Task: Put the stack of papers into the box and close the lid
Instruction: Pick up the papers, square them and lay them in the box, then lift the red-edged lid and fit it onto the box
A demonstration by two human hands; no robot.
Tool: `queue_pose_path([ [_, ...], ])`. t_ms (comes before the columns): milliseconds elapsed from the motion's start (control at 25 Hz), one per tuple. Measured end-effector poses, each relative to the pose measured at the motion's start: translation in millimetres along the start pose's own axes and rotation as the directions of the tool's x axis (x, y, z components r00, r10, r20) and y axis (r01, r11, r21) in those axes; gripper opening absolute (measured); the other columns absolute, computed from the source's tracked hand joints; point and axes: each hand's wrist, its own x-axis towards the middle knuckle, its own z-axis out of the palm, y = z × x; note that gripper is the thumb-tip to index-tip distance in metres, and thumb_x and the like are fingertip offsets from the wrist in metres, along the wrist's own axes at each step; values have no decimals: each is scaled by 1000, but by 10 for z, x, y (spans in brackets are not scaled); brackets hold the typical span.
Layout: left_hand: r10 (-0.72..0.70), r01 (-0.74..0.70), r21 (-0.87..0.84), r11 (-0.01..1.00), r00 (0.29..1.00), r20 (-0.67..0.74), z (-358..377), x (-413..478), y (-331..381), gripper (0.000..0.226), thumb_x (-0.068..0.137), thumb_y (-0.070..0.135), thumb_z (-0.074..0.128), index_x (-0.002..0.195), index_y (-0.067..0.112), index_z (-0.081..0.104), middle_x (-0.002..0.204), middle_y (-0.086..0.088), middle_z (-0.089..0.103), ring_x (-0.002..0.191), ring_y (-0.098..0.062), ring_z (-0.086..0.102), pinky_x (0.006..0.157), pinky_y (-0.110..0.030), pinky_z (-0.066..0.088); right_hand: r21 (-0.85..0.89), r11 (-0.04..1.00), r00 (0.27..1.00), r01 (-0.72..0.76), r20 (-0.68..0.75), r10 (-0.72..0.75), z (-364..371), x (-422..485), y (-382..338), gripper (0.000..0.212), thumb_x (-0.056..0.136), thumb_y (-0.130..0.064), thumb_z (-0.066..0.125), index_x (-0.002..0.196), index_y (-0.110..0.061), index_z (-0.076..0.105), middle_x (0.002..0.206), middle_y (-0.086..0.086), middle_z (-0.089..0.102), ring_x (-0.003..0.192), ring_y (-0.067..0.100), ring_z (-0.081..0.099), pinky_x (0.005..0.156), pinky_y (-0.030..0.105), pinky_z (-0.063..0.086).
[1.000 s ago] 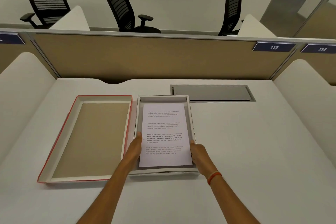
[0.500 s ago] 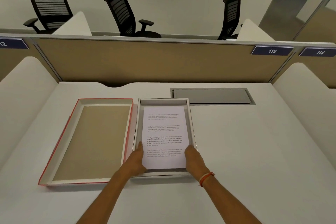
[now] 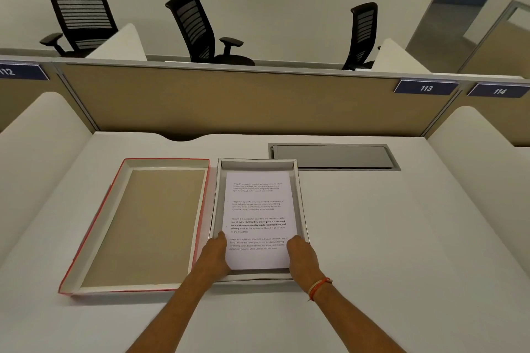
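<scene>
While the white tabletop (image 3: pixel 387 238) bears the red-edged lid (image 3: pixel 137 226) beside the box (image 3: pixel 301 209), the stack of papers (image 3: pixel 256 209) lies inside it. Left hand (image 3: pixel 215 255) and right hand (image 3: pixel 301 255) grasp its near corners; let go level.

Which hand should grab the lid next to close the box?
Probably the left hand. The red-edged lid lies open side up just to the left of the box, right beside that hand. The right hand sits at the papers' far side and would have to cross over.
</scene>
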Motion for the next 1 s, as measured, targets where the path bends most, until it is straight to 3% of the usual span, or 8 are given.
queue_pose_path([
  [280, 27, -27, -7, 1000, 999, -20, -22, -49, 20, 77, 72, 33, 83, 134, 13, 41, 126, -6, 61, 112, -21, 63, 95, -31, 53, -46, 999, 1000, 20, 1, -20, -8, -17, 5, 33, 97, -11, 55, 129, -7, 54, 134, 8, 56, 121, 17, 57, 100, 18, 43],
  [480, -19, 19, -6, 1000, 999, -32, -111, -121, 110, 90, 74, 30, 82, 144, 12, 28, 130, -5, 56, 116, -19, 61, 98, -31, 52, -70, 995, 997, 69, -13, -71, -57, -23, 44, 26, 98, -16, 54, 123, -9, 57, 128, 8, 59, 114, 16, 61, 94, 17, 47],
  [560, -28, 25, -37, 999, 997, -77, -178, -206, 125, 93, 75, 21, 82, 149, 11, 26, 133, -6, 57, 119, -22, 62, 99, -33, 52, -58, 995, 996, 75, -34, -77, -130, -16, 41, 15, 96, -16, 57, 111, -14, 60, 121, 7, 63, 107, 15, 64, 90, 18, 50],
  [640, -47, 17, -181, 983, 986, -163, -274, -338, 56, 85, 78, 7, 78, 150, 12, 32, 140, -7, 56, 125, -25, 59, 101, -34, 51, -37, 995, 994, 88, -56, -90, -206, -36, 25, 10, 95, -16, 59, 103, -12, 62, 115, 6, 66, 102, 16, 66, 87, 21, 54],
  [760, -117, 16, -285, 958, 932, -343, -472, -552, -155, 57, 83, 2, 72, 136, 9, 52, 129, -10, 65, 113, -27, 66, 96, -27, 51, 57, 987, 986, 149, -88, -143, -257, -94, -25, 16, 91, -17, 64, 103, -7, 64, 109, 4, 68, 95, 16, 68, 81, 25, 58],
  [1000, -235, 87, -257, 963, 741, -629, -784, -791, -795, 27, 87, 4, 68, 115, 5, 67, 111, -11, 74, 92, -26, 70, 88, -36, 56, 261, 934, 969, 245, -63, -237, -63, -157, -709, 25, 88, -27, 70, 108, -12, 70, 100, 3, 73, 88, 13, 69, 81, 22, 55],
])
